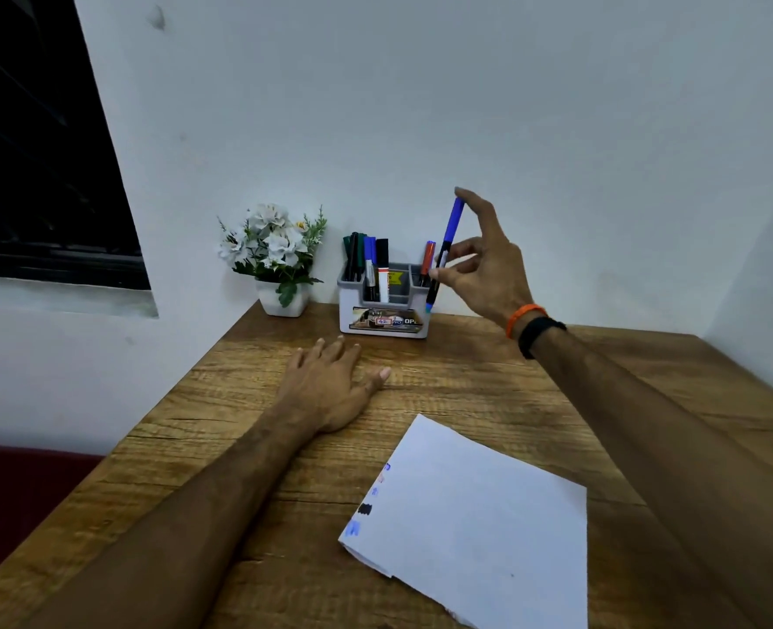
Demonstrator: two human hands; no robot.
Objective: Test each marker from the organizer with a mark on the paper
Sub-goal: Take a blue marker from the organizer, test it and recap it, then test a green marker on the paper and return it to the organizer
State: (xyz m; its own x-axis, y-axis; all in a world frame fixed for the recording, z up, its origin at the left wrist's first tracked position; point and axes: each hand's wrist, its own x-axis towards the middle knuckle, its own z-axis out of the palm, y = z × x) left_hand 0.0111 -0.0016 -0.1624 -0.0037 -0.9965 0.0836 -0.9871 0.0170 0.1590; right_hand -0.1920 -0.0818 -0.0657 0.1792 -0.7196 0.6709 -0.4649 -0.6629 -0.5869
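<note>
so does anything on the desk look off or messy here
Only small things. The paper lies askew to the table edge, its near left corner folded or torn. The test marks crowd its left edge. The organizer stands upright; nothing spilled.

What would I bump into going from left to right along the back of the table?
Flower pot → organizer with markers → blue marker → right hand pinching it.
</note>
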